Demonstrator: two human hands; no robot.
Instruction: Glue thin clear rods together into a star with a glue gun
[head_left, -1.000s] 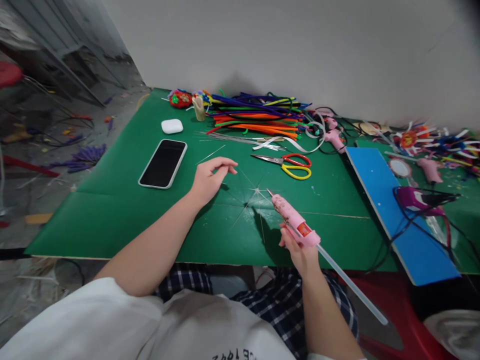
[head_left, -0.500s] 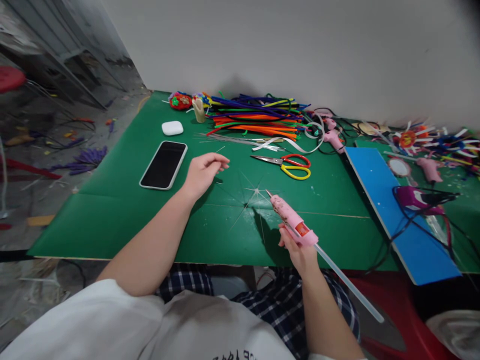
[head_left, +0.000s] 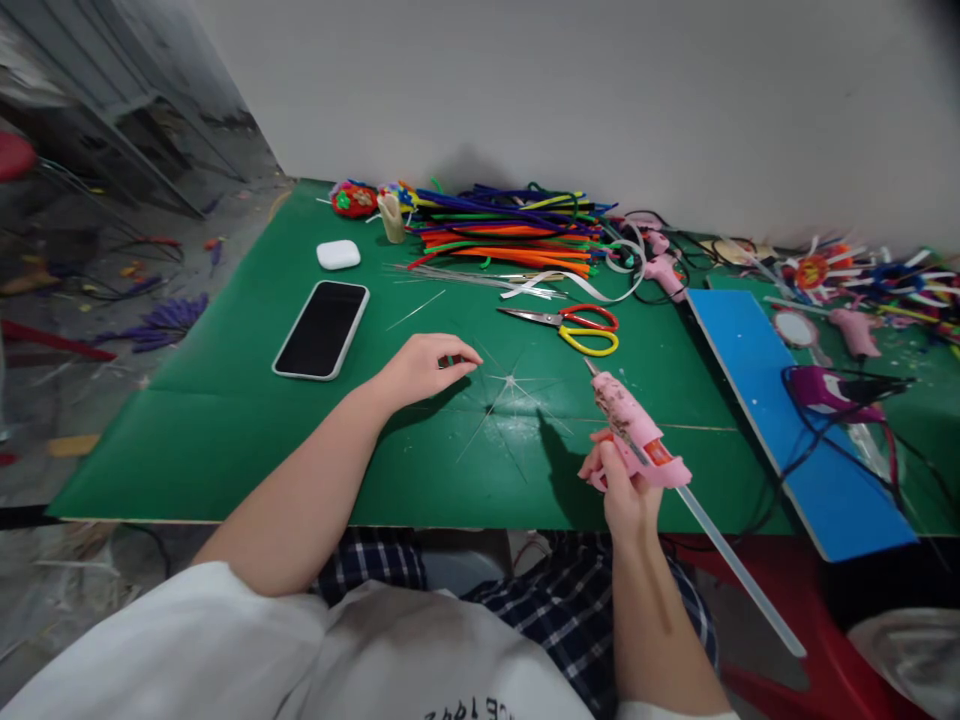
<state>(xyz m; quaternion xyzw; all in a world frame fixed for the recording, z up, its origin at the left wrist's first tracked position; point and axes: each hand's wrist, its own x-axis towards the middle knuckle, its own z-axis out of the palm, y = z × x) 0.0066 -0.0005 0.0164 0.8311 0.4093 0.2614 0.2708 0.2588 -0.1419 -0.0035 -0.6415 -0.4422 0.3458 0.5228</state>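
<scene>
Head view — right hand (head_left: pixel 626 490) grip wrapped round pink, grimy glue gun (head_left: pixel 634 428).

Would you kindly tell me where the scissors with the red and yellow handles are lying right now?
In the head view the scissors lie on the green table toward its far middle, just in front of the pile of pipe cleaners and beyond the pink glue gun.

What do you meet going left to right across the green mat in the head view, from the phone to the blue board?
Phone → left hand → star of thin wires → pink glue gun in the right hand → blue board.
</scene>
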